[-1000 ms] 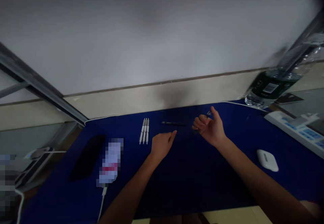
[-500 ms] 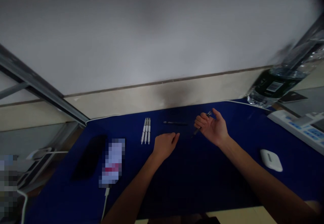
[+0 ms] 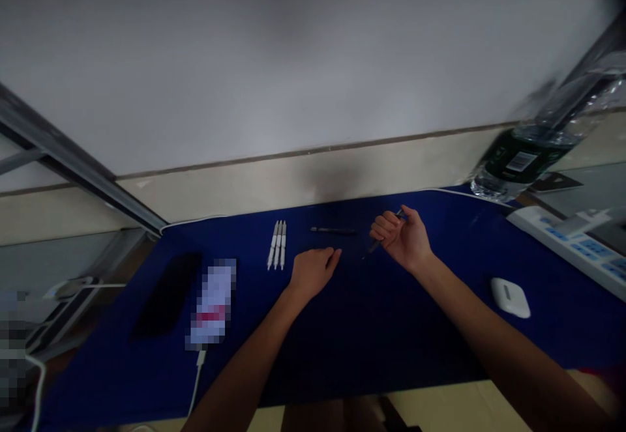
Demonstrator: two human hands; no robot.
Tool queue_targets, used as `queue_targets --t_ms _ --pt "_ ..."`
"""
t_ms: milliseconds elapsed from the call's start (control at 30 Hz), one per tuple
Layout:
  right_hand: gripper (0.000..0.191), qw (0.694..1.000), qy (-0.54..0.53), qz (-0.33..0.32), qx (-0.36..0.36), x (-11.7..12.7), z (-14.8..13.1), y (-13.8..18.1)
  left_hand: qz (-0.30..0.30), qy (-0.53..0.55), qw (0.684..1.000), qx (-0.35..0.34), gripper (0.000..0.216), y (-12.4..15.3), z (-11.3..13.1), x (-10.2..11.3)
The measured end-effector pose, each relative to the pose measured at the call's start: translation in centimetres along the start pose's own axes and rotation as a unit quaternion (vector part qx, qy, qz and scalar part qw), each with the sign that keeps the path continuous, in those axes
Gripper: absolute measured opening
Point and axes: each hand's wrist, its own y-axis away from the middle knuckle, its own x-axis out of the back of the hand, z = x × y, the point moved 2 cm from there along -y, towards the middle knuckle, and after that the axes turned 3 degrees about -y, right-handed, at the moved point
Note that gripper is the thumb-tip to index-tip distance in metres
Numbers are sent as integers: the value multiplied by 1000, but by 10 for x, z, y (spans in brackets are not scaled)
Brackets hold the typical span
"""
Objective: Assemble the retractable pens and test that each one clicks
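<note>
My right hand (image 3: 403,240) is curled around a slim dark pen (image 3: 384,235), whose tip points down and left past my little finger. Just left of that hand, a black pen (image 3: 333,230) lies alone on the blue desk mat (image 3: 391,334). My left hand (image 3: 313,272) rests on the mat with its fingers loosely together and holds nothing. The black pen is the nearest thing to it, lying just beyond the fingertips. Further left lies a tight row of several white pens (image 3: 276,245).
A black phone (image 3: 166,295) and a pixelated white item (image 3: 212,305) with a white cable lie on the left of the mat. On the right are a white earbud case (image 3: 508,297), a power strip (image 3: 567,243) and a large plastic water bottle (image 3: 518,161).
The view has shifted slightly. Both hands have stayed nearly in place, and my right hand keeps its hold on the dark pen.
</note>
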Motion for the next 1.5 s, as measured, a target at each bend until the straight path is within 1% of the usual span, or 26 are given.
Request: queue_targets --t_ms 167,267,433,533,933,1200,1400,1500 --pt "47 997 -66 26 -17 -1 -1 2 -5 -5 1000 -6 53 0 1 0" --pt "47 989 -142 23 -38 -4 -3 5 -13 -15 1000 1 54 1 2 0" --pt "43 948 -309 -22 -80 -9 -2 8 -17 -30 999 3 51 1 4 2" --pt "40 933 -351 -24 -80 -9 -1 8 -19 -24 999 -9 49 2 6 3" --pt "35 933 -348 -13 -89 -6 2 7 -23 -13 1000 -16 46 3 5 3" --pt "37 932 -350 1 -94 -4 4 5 -38 -8 999 -14 48 2 5 5" --pt "41 933 -353 14 -72 -3 3 5 -30 -18 999 -18 46 3 5 5" --pt "39 935 -348 15 -72 -2 2 5 -34 -10 999 -23 48 3 5 5"
